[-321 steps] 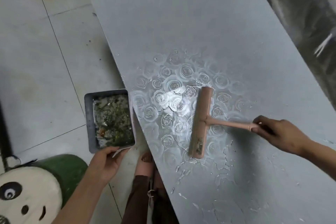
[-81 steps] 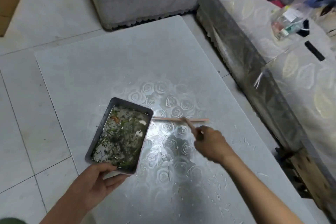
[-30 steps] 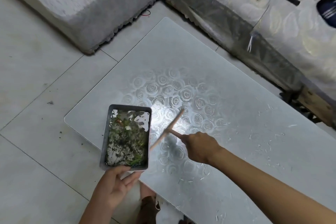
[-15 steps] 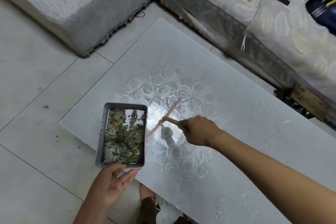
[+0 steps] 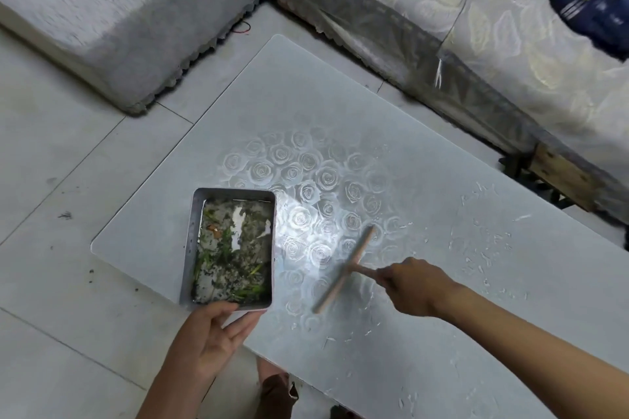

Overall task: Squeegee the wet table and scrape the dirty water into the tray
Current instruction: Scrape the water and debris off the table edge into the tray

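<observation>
at table by sofa, right hand grips squeegee, left hand holds tray.

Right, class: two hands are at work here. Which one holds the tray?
The left hand: it holds the near end of the tray, which is full of dirty water. The right hand grips the handle of the pink squeegee instead.

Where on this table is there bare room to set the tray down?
The far end of the table, beyond the rose pattern, is bare. So is the strip left of the tray. It is crowded between tray and squeegee, and droplets cover the right side past the right hand.
</observation>
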